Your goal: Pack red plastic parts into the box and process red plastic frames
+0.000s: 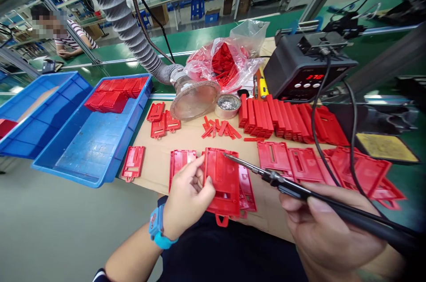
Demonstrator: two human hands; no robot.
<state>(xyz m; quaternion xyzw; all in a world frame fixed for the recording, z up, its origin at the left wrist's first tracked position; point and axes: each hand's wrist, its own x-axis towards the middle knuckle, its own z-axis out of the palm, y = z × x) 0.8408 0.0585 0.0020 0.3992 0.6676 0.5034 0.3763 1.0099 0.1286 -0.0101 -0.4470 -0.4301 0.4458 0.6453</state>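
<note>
Between the thumb and fingers of my left hand is a red plastic card holder, tilted up with its small loop toward me. My right hand is closed round a soldering iron. The iron's tip lies over the upper part of that card holder; whether it touches, I cannot tell. Other red holders lie partly hidden beneath and beside the held one. To the right, more red holders overlap on the cardboard. Small red strips are scattered beyond my left hand.
Blue bins stand at the left, one with stacked red parts. A fume duct hangs over the bench beside a round tin. The soldering station and a yellow sponge are at right. A person sits beyond.
</note>
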